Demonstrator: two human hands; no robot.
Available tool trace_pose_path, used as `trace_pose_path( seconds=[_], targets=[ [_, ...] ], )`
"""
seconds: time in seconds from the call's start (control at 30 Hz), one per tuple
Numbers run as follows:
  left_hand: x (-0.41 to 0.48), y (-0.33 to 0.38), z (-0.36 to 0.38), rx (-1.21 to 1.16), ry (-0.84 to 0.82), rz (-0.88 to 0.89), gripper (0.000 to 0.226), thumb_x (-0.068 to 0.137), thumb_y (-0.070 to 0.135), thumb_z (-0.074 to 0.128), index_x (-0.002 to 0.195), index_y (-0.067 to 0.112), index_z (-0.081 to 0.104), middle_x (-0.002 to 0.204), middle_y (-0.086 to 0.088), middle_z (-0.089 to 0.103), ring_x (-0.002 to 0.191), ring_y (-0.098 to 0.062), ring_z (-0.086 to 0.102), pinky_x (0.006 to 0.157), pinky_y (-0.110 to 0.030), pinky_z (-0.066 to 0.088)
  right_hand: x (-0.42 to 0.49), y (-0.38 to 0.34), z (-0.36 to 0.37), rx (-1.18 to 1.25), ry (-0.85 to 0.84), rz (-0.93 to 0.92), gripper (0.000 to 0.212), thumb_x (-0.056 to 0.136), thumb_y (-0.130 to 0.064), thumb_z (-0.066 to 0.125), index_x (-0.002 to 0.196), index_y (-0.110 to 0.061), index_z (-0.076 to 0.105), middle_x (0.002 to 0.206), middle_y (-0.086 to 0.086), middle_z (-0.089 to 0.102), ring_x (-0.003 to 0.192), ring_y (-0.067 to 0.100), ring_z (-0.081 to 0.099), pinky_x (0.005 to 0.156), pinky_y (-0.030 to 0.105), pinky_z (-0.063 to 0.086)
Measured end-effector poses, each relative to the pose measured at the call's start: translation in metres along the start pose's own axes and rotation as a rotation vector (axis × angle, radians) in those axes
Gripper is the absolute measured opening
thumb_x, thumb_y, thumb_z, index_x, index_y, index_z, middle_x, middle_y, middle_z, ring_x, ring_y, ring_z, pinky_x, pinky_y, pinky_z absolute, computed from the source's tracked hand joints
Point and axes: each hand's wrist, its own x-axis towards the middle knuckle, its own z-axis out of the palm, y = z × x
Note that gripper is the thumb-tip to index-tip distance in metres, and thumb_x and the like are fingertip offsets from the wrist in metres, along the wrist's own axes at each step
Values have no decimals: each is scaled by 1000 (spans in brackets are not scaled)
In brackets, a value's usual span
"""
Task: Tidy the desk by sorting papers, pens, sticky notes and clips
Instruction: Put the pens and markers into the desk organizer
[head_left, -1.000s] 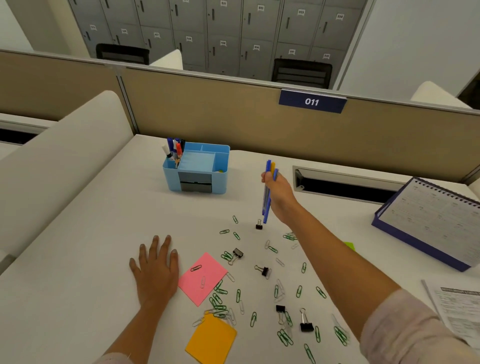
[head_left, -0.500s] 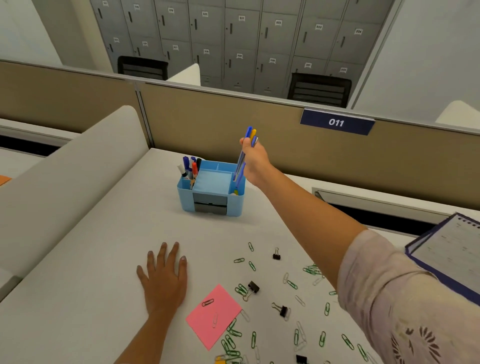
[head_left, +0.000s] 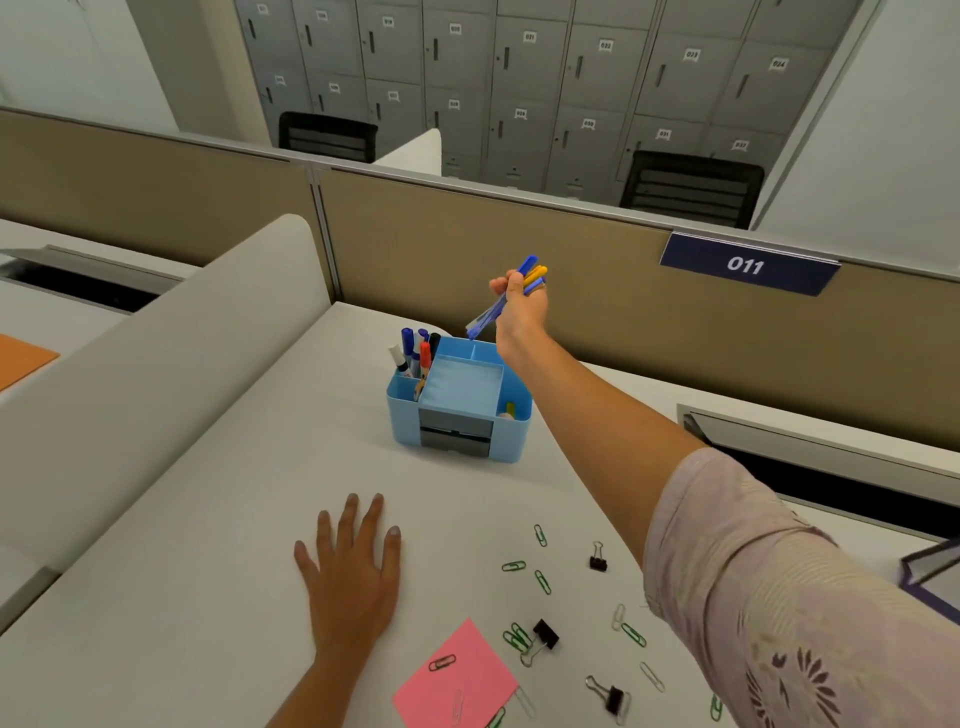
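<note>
My right hand (head_left: 519, 306) grips a bunch of blue and yellow pens (head_left: 491, 314), tilted with their tips down-left just above the back rim of the light blue desk organizer (head_left: 460, 447). Several markers (head_left: 415, 351) stand in the organizer's left compartment. My left hand (head_left: 350, 577) lies flat on the white desk, fingers spread, holding nothing. A pink sticky note pad (head_left: 457, 680) with a clip on it lies near the front edge. Green paper clips (head_left: 543, 582) and black binder clips (head_left: 545, 634) are scattered to its right.
A tan partition (head_left: 441, 260) with a "011" sign (head_left: 745, 265) runs behind the desk. A grey cable slot (head_left: 810, 457) lies at the right. A notebook corner (head_left: 930, 571) shows at the right edge. A white divider (head_left: 156, 364) bounds the desk's left side.
My right hand carried the pens from above the scattered clips to above the organizer and tilted them, tips toward its back-left part. My left hand stayed flat on the desk.
</note>
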Motion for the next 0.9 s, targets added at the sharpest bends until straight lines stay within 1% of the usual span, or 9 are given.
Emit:
trace_pose_path(
  seconds=[0.13,0.27,0.37,0.5,0.6,0.67,0.73,0.77,0.9],
  targets=[
    [0,1,1,-5,2,4,67,87,63,2,149,43,19,158,10,17,147,-21,6,115,-50,0,7,21,4,8,7,16,8,100,-20,46,106,-16,50,80,-5,60,85,10,58,88,35,45],
    [0,1,0,-7,6,7,67,87,64,3,149,43,20,158,10,18,147,-22,6,116,-51,2,15,42,5,11,9,32,4,101,-17,46,103,-17,49,80,-5,60,87,12,58,87,32,45],
    [-1,2,-1,-8,-3,3,68,86,65,1,149,44,16,159,11,14,147,-20,3,117,-50,-1,19,58,1,-135,-12,32,5,101,-17,46,102,-16,51,80,-5,60,86,13,55,86,31,43],
    [-1,2,-3,-11,3,3,68,85,65,1,149,45,15,159,12,13,147,-20,2,117,-49,-1,23,67,-2,-379,-88,53,22,99,-15,48,117,-7,56,98,4,58,90,16,51,81,30,40],
    [-2,2,-4,-23,9,10,67,86,66,3,149,44,17,159,11,15,147,-21,4,117,-50,-1,23,61,-1,-551,-171,21,27,98,-11,46,124,-10,52,107,7,56,94,19,51,72,27,44],
    [-1,2,-4,-20,8,12,67,87,66,4,149,43,18,159,10,15,147,-22,5,117,-50,0,23,54,-2,-623,-254,23,33,99,-9,45,132,-11,45,123,9,56,105,20,53,77,28,44],
    [-1,2,-4,-11,1,9,68,86,66,4,149,43,17,159,10,15,147,-22,4,117,-51,0,23,47,-4,-677,-336,27,42,99,-7,45,140,-11,37,142,8,47,124,22,49,84,27,42],
    [-2,2,-4,-11,0,10,69,86,67,3,149,43,17,159,10,15,147,-22,4,117,-50,0,24,45,-5,-695,-361,22,45,99,-5,45,143,-10,34,147,8,42,129,22,45,87,27,41],
    [-2,2,-5,-16,3,11,69,86,67,4,149,43,18,159,9,16,147,-22,4,117,-51,0,23,34,-12,-713,-343,-40,50,98,-4,46,146,-8,31,151,10,37,133,22,42,102,31,39]
  ],
)
